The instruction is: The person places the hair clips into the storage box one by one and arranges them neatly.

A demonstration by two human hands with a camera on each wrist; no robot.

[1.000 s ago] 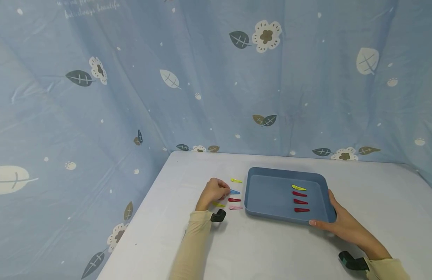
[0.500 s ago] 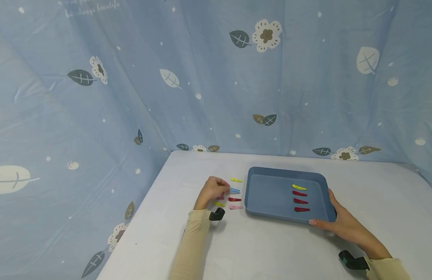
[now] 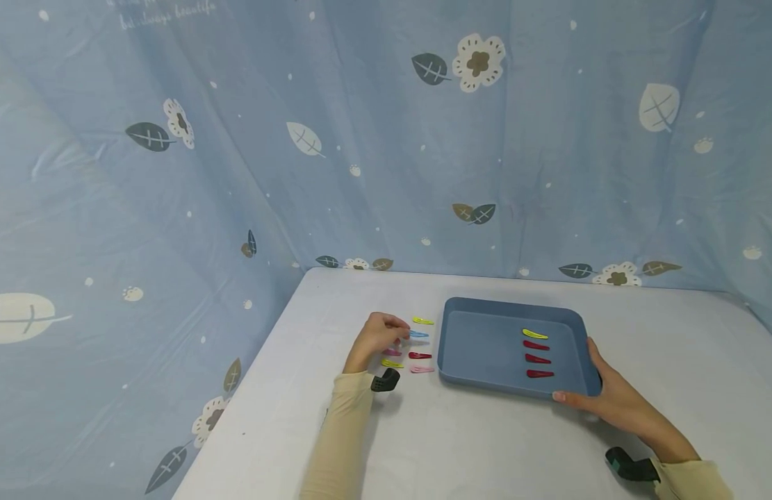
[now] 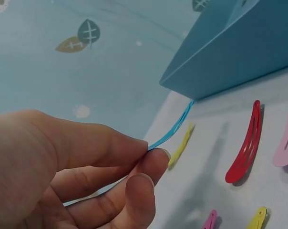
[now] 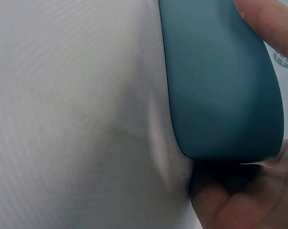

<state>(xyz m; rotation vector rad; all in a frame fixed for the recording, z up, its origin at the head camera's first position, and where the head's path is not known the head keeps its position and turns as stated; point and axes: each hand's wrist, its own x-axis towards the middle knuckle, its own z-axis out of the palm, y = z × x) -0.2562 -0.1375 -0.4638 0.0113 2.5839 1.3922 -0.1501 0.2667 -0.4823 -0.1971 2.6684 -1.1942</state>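
My left hand pinches a blue snap hair clip between thumb and fingertips, its narrow end pointing toward the tray. In the head view the blue clip shows just above its shadow on the table. My right hand grips the near right corner of the blue-grey tray, thumb along the front wall and fingers round the right side. Inside the tray, a yellow clip and three red clips, one of them the nearest red clip, lie in a column toward the right.
Between left hand and tray lie a yellow clip, a red clip and a light pink clip. Another yellow clip and a pink clip lie below the left hand. A patterned blue curtain hangs behind the white table.
The left hand has raised the blue clip off the tabletop and drawn slightly up and left, uncovering the pink clip beneath. The right hand and tray have stayed put.
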